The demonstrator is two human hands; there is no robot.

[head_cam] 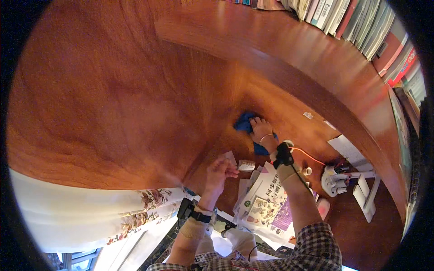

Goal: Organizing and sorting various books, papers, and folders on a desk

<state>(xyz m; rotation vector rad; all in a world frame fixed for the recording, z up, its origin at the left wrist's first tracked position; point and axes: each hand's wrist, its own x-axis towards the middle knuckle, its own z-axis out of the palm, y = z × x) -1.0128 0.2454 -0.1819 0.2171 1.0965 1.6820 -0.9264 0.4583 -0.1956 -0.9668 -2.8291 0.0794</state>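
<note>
My right hand (261, 129) lies on a crumpled blue cloth (244, 122) against the brown wooden desktop, near the corner by the wood panel. Part of the cloth shows beyond the fingertips, and more of it hangs out under the wrist. Nearer to me, my left hand (219, 172) is raised with its fingers loosely bent. A pale thin card or sheet (230, 156) shows just past those fingers; whether they touch it I cannot tell. Close by on the right is a small white packet (247, 165).
Printed papers (268, 206) lie under my right forearm. To the right are a white desk lamp (334, 181), an orange cable (308, 155), a small white roll (307, 171) and a paper sheet (351, 152). Books (339, 17) line the shelf (271, 40); a floral curtain (135, 206) hangs at left.
</note>
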